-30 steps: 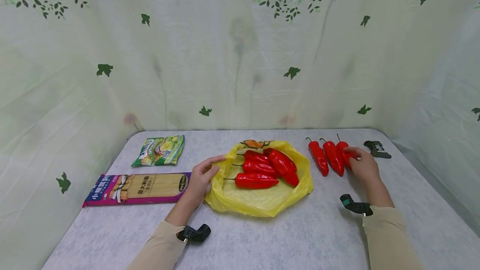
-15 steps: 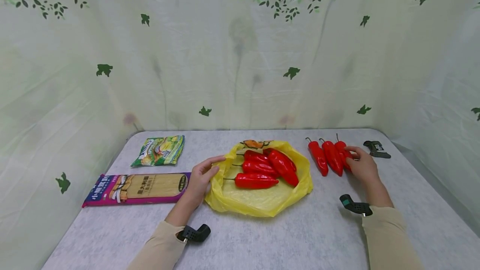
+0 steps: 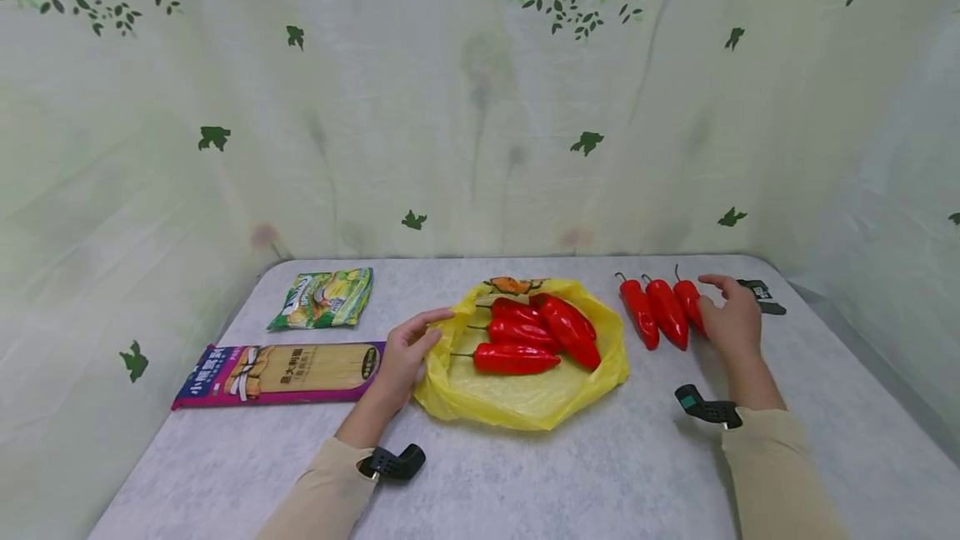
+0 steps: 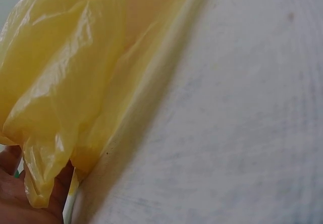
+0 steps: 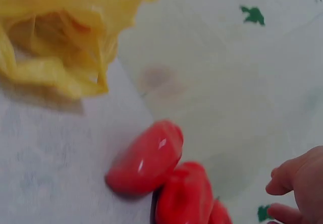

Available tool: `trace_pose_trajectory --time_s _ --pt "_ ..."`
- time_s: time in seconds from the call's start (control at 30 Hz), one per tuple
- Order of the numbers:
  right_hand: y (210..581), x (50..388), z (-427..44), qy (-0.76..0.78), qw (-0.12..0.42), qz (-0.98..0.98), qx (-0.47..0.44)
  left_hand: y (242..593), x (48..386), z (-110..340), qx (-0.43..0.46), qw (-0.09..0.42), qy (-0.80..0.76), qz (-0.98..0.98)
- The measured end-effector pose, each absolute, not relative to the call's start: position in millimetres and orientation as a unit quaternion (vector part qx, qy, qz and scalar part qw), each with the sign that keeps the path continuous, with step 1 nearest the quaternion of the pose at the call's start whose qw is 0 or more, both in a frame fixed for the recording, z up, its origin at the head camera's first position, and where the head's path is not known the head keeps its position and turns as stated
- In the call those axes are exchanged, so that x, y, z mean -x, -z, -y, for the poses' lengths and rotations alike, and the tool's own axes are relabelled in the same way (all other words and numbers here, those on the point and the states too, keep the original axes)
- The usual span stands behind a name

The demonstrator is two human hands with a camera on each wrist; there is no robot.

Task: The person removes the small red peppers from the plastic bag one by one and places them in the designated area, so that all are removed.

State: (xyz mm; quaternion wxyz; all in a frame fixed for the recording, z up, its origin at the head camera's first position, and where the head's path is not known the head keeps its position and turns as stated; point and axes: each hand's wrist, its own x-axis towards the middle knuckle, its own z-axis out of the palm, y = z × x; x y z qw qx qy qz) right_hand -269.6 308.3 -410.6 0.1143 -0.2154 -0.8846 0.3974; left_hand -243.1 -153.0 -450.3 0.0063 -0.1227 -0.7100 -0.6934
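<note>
A yellow plastic bag (image 3: 517, 419) lies mouth-up on the table with several glossy red chili peppers (image 3: 516, 358) inside. My left hand (image 3: 405, 357) touches its left rim, with thumb and fingers apart; a loose fold of the bag (image 4: 40, 178) hangs between them in the left wrist view. Three more red peppers lie side by side to the right: the left one (image 3: 639, 312), the middle one (image 3: 667, 312) and the right one (image 3: 688, 304). Beside the right pepper is my right hand (image 3: 731, 319), its thumb and index finger spread, holding nothing.
Behind my right hand lies a small dark packet (image 3: 763, 297). On the left are a green snack packet (image 3: 326, 298) and a long purple-edged noodle pack (image 3: 285, 372), which reaches my left wrist. A pale leaf-printed curtain (image 3: 480, 107) encloses the table's back and sides.
My right hand has let go of the rightmost pepper and drawn back slightly to the right, its fingers spreading. My left hand and the bag keep their places.
</note>
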Motion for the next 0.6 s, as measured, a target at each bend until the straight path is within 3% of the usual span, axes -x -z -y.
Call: trace_pose_trajectory --time_s 0.3,0.6 --pt "373 261 -261 -0.401 0.166 0.889 0.142 450 242 152 0.117 0.014 0.699 0.705" --pt "350 251 -206 -0.400 0.197 0.895 -0.028 451 243 153 0.120 0.026 0.698 0.705"
